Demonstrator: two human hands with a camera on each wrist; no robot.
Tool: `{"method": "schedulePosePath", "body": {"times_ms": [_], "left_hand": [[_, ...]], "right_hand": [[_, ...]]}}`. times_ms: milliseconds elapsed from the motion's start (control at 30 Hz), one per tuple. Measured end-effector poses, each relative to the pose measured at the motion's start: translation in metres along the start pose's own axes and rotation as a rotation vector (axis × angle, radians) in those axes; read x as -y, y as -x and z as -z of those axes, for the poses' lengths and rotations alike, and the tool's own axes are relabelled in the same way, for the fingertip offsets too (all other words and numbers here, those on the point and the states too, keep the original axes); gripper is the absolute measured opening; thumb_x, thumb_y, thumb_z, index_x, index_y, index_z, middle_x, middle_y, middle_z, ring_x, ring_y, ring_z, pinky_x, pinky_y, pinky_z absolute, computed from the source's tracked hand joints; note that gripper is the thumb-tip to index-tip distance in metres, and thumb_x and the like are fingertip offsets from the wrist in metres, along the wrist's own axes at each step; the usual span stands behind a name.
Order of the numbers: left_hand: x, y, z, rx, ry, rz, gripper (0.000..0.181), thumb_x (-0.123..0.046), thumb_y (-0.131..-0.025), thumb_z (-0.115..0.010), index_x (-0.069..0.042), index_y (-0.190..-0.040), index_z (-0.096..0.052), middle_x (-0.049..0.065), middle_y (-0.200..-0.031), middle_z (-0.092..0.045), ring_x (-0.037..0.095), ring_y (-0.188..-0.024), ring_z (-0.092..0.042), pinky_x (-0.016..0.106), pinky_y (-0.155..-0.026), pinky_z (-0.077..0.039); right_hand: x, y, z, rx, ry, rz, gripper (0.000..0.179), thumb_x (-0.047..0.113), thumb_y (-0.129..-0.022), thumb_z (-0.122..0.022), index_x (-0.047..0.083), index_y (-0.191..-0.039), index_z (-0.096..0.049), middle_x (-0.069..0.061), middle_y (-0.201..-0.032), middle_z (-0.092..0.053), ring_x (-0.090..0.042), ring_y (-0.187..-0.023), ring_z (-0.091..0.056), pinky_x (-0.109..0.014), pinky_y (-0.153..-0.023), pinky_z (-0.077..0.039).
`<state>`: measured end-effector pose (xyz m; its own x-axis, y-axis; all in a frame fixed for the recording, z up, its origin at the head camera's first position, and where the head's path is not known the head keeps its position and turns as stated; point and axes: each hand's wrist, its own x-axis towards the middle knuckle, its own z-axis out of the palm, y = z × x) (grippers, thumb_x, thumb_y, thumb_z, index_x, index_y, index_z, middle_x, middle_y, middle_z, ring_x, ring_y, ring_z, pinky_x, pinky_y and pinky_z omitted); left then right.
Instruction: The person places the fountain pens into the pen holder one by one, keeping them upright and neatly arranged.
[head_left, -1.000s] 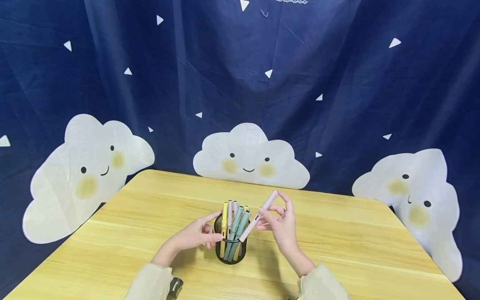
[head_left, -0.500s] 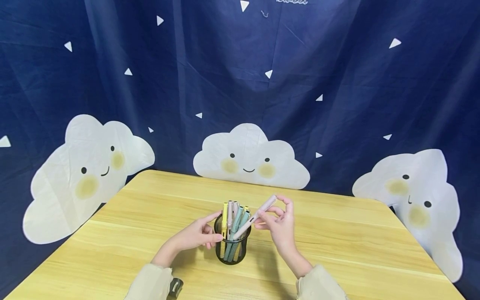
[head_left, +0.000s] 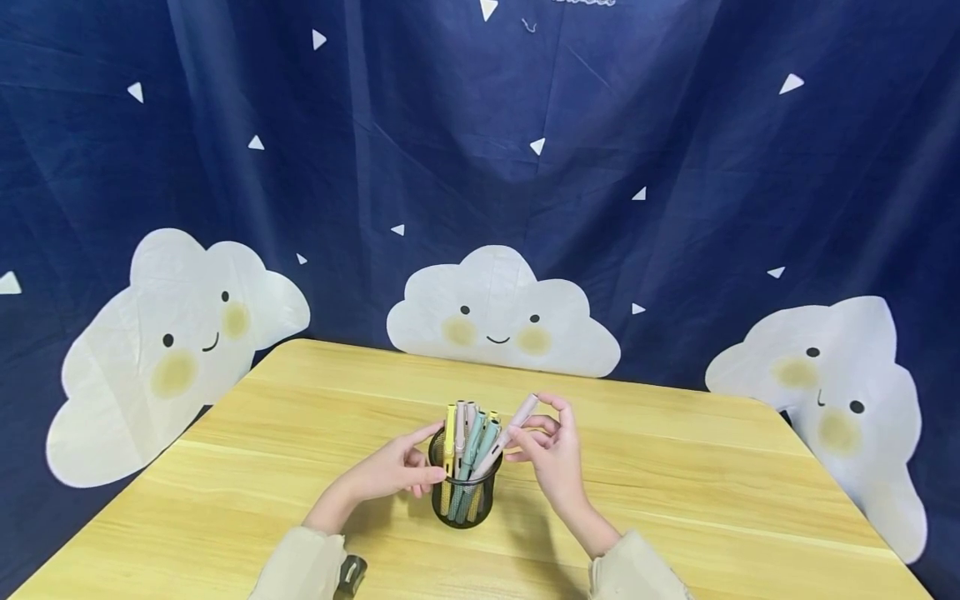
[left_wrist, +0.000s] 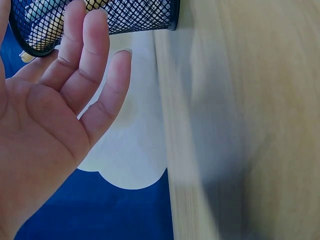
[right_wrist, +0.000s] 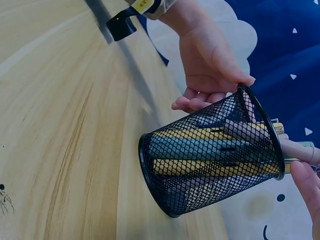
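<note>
A black mesh pen holder [head_left: 486, 503] stands on the table, with several yellow, lilac and green pens [head_left: 469, 446] leaning in it. My left hand [head_left: 385, 472] grips the holder from its left side, thumb at the near rim and index finger reaching along the far side. In the right wrist view, that thumb sits on the holder's black rim [right_wrist: 278, 150]. A pale lilac pen [head_left: 523, 410] is pinched in my right hand [head_left: 557, 458], slanting down to the left with its lower end inside the holder. The left wrist view shows the left palm [left_wrist: 40, 130] beside the mesh.
The wooden table [head_left: 697, 475] stretches to both sides and behind the holder. A dark blue curtain [head_left: 450, 108] with white clouds hangs along its far edge. A small black device [head_left: 351, 575] shows by the left sleeve.
My right hand has moved left and lowered the lilac pen, bringing its lower end from outside the near rim to inside the holder. The left hand and holder have stayed in place.
</note>
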<state>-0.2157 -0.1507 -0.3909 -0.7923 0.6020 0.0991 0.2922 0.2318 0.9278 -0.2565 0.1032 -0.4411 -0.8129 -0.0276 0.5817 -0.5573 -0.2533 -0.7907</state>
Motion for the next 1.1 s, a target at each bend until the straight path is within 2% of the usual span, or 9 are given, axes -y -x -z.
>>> {"method": "schedulePosePath", "body": {"times_ms": [133, 267, 300, 400, 500, 533, 667, 867, 1100], "left_hand": [[0.002, -0.001, 0.0, 0.0, 0.008, 0.0, 0.078, -0.016, -0.085, -0.061, 0.003, -0.141, -0.01, 0.011, -0.064, -0.057, 0.026, -0.06, -0.058, 0.041, -0.059, -0.05], [0.002, -0.002, 0.0, 0.001, 0.009, 0.003, 0.078, -0.017, -0.085, -0.061, 0.003, -0.141, -0.01, 0.011, -0.065, -0.057, 0.027, -0.06, -0.058, 0.042, -0.059, -0.05], [0.002, -0.002, 0.0, 0.001, 0.009, 0.004, 0.078, -0.017, -0.085, -0.061, 0.003, -0.141, -0.01, 0.01, -0.064, -0.057, 0.027, -0.06, -0.058, 0.042, -0.059, -0.05], [0.002, -0.001, 0.0, 0.005, -0.001, 0.009, 0.079, -0.018, -0.085, -0.062, 0.003, -0.141, -0.011, 0.009, -0.064, -0.057, 0.027, -0.06, -0.058, 0.041, -0.06, -0.05], [0.001, -0.002, 0.0, 0.008, -0.002, 0.004, 0.079, -0.019, -0.084, -0.062, 0.003, -0.141, -0.011, 0.01, -0.064, -0.056, 0.029, -0.061, -0.058, 0.04, -0.06, -0.05], [0.0, -0.002, 0.0, 0.008, 0.002, -0.001, 0.079, -0.018, -0.085, -0.062, 0.003, -0.141, -0.01, 0.01, -0.064, -0.057, 0.029, -0.061, -0.058, 0.039, -0.06, -0.05], [0.0, -0.004, 0.002, 0.008, 0.01, -0.011, 0.079, -0.017, -0.085, -0.062, 0.003, -0.141, -0.01, 0.011, -0.064, -0.057, 0.029, -0.06, -0.058, 0.038, -0.059, -0.05], [0.001, -0.002, 0.002, 0.004, 0.001, 0.002, 0.08, -0.021, -0.084, -0.063, 0.003, -0.141, -0.011, 0.007, -0.064, -0.056, 0.022, -0.059, -0.058, 0.04, -0.059, -0.05], [0.001, 0.0, 0.001, 0.007, 0.023, 0.001, 0.08, -0.018, -0.085, -0.062, 0.005, -0.141, -0.009, 0.01, -0.064, -0.056, 0.028, -0.06, -0.058, 0.041, -0.059, -0.05]], "right_hand": [[0.036, 0.002, -0.018, 0.039, 0.012, 0.058, 0.049, -0.004, -0.081, -0.061, 0.004, -0.123, -0.035, -0.014, -0.084, -0.056, -0.023, -0.062, -0.063, -0.04, -0.046, -0.05], [0.068, 0.004, -0.035, 0.03, 0.043, 0.032, 0.044, 0.0, -0.081, -0.062, 0.002, -0.118, -0.037, -0.008, -0.082, -0.056, -0.017, -0.061, -0.062, -0.04, -0.047, -0.05], [0.067, 0.004, -0.034, 0.045, 0.032, 0.055, 0.043, -0.001, -0.082, -0.061, 0.002, -0.118, -0.038, -0.008, -0.082, -0.056, -0.017, -0.061, -0.062, -0.038, -0.046, -0.05], [0.075, 0.006, -0.039, 0.033, 0.07, 0.023, 0.042, -0.003, -0.081, -0.061, -0.001, -0.116, -0.037, -0.01, -0.081, -0.056, -0.016, -0.061, -0.062, -0.04, -0.047, -0.05], [0.077, 0.005, -0.04, 0.017, 0.111, 0.004, 0.044, -0.007, -0.08, -0.06, -0.005, -0.117, -0.036, -0.019, -0.08, -0.056, -0.016, -0.062, -0.062, -0.041, -0.047, -0.05], [0.082, 0.005, -0.042, -0.002, 0.14, -0.03, 0.044, -0.008, -0.08, -0.06, -0.006, -0.116, -0.035, -0.022, -0.079, -0.055, -0.016, -0.063, -0.061, -0.044, -0.049, -0.049], [0.083, 0.002, -0.043, -0.01, 0.179, -0.039, 0.042, -0.011, -0.079, -0.06, -0.007, -0.114, -0.039, -0.029, -0.079, -0.055, -0.016, -0.065, -0.061, -0.046, -0.05, -0.049], [0.08, 0.003, -0.044, 0.017, 0.209, -0.019, 0.035, -0.009, -0.079, -0.06, -0.006, -0.111, -0.045, -0.026, -0.078, -0.057, -0.014, -0.065, -0.06, -0.041, -0.051, -0.051], [0.08, 0.006, -0.046, 0.048, 0.29, 0.0, 0.023, -0.007, -0.079, -0.062, -0.007, -0.101, -0.054, -0.021, -0.077, -0.059, -0.013, -0.066, -0.059, -0.041, -0.054, -0.051]]}}
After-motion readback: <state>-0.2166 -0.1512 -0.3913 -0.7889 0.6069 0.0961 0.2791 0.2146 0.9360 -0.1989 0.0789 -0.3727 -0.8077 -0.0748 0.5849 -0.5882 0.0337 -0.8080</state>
